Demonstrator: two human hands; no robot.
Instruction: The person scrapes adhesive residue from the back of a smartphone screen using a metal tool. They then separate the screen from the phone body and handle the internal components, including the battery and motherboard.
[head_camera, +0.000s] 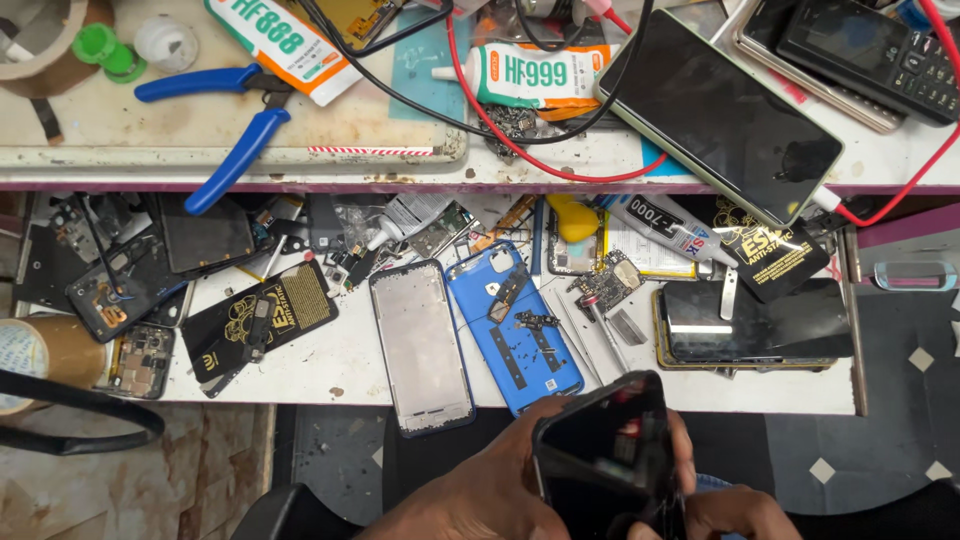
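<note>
A black phone (605, 450) stood tilted between both hands at the bottom of the view, its long axis running away from the person, glossy face up. The left hand (490, 490) curled around its left edge, fingers closed on it. The right hand (715, 505) gripped the lower right side, fingertips (683, 450) wrapped over the edge. Beyond the hands, on the table (340, 360), lay a black-and-gold square pouch (265, 315) to the left, a blue phone back cover (515, 325) straight ahead, and a white glue tube (540, 75) farther off.
</note>
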